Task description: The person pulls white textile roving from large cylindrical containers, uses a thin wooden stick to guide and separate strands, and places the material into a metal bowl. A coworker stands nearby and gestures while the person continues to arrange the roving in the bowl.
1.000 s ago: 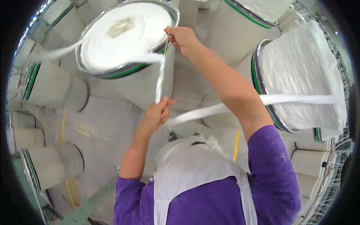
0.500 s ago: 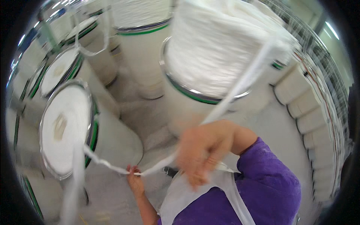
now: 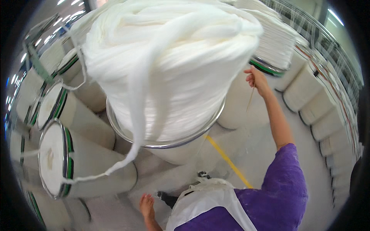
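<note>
Taking the view as a dial, the right hand (image 3: pixel 257 81) is at 2 o'clock, its fingers closed on a thin stick (image 3: pixel 250 99) that slants down toward the floor. The left hand (image 3: pixel 147 206), near 7 o'clock, is unclenched, fingers pointing up and slightly curled, well apart from the fibre.

The white fibre strand (image 3: pixel 137 111) hangs from the 12 o'clock side down the front of a tall fibre pile (image 3: pixel 200 77), then sweeps to 8 o'clock, where it meets the rim of a lower can (image 3: pixel 102 165). The pile bulges well past the metal rim (image 3: pixel 165 146) of its own large can. Green and dark bands circle the lower can just under its rim; another banded can (image 3: pixel 84 115) stands close behind it at 9 o'clock.

At 2 o'clock, just beyond the right hand, a further can's rim (image 3: pixel 271 70) carries stacked fibre. A row of pale cans (image 3: pixel 320 109) curves along 3 o'clock. Between that row and the large can the grey floor (image 3: pixel 287 109) opens into a broad strip, and a yellow line (image 3: pixel 231 163) crosses it between 4 and 5 o'clock, running up to the large can's base.
</note>
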The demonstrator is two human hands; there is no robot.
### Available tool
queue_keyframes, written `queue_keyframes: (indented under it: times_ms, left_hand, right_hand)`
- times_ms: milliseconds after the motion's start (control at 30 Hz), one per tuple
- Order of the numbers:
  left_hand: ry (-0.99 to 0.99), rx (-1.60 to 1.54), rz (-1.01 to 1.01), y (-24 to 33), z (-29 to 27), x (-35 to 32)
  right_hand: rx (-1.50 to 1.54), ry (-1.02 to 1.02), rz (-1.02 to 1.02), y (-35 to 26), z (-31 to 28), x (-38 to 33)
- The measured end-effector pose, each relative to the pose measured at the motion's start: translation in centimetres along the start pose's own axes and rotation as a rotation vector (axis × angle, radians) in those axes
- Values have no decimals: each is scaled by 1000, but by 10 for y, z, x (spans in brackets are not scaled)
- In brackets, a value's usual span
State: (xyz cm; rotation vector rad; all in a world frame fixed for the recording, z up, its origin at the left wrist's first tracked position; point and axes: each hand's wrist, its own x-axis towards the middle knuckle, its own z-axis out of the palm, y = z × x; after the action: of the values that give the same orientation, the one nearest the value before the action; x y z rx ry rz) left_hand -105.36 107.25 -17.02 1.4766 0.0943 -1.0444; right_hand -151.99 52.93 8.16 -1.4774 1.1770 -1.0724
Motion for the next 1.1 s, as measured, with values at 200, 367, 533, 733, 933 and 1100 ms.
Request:
queue_keyframes:
  times_ms: [200,367,533,733,933,1100]
  left_hand:
    - [-40,-104,-120,-84,119,-85]
    - [4,52,-80,-137,170,-147]
    - [146,95,-6,-188,167,-202]
    - [475,139,108,-268,180,-284]
    - [404,312,-31,-372,242,-363]
    - [258,556,35,-408,312,-418]
  right_hand:
    - [-1394,137,-727,104,-141,212]
    - [-1593,177,-379,116,-213,287]
    - [-1760,198,-374,124,-204,315]
    - [-1528,161,-609,135,-177,327]
    - [-1476,287,-1095,145,-207,255]
    - [-1195,133,-946,177,-257,204]
